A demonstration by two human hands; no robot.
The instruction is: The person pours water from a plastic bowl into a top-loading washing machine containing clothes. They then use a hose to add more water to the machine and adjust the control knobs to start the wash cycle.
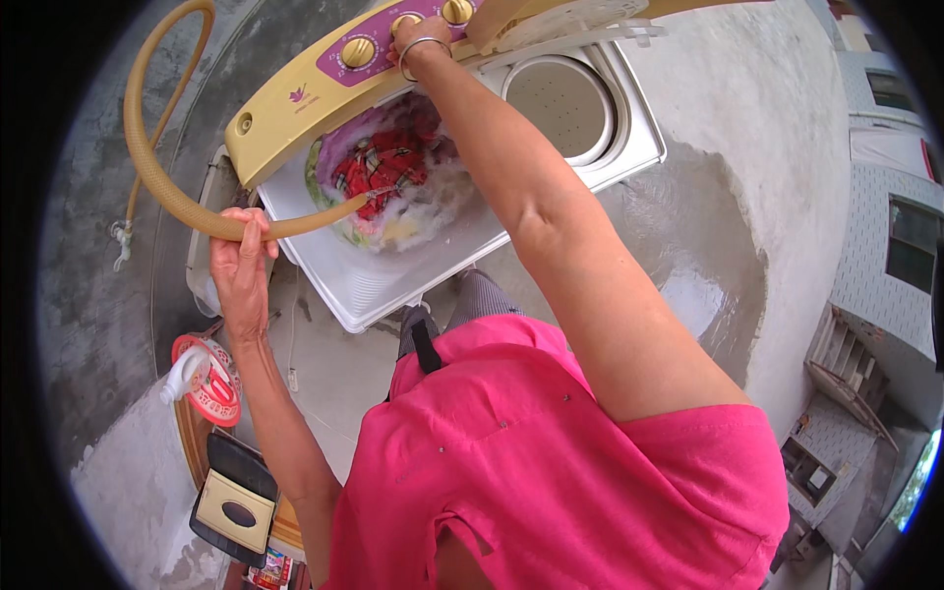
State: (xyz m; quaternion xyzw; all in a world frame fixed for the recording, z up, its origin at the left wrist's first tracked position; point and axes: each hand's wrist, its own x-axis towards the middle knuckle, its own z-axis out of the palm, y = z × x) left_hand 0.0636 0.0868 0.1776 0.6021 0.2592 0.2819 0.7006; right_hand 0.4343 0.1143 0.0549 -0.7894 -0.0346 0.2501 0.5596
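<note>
My left hand [242, 258] grips a tan braided hose [173, 203] whose end hangs over the wash tub [317, 273] of a twin-tub washing machine. Water runs from the hose onto red plaid cloth [387, 164] among other wet clothes and foam. Up on the purple control panel [380, 48], my right hand [426, 38] has its fingers around the middle yellow knob [404, 23]. Another yellow knob [358, 52] is just left of that hand, and a third knob [457, 10] lies to its right. My right forearm crosses above the machine and covers part of the wash tub.
The spin tub [560, 110] stands uncovered at the right, its lid [568, 33] raised. A tap [122, 243] feeds the hose at the far left. A red-and-white basket [221, 402] with a white jug [188, 372] sits at left. Wet concrete [693, 243] lies to the right.
</note>
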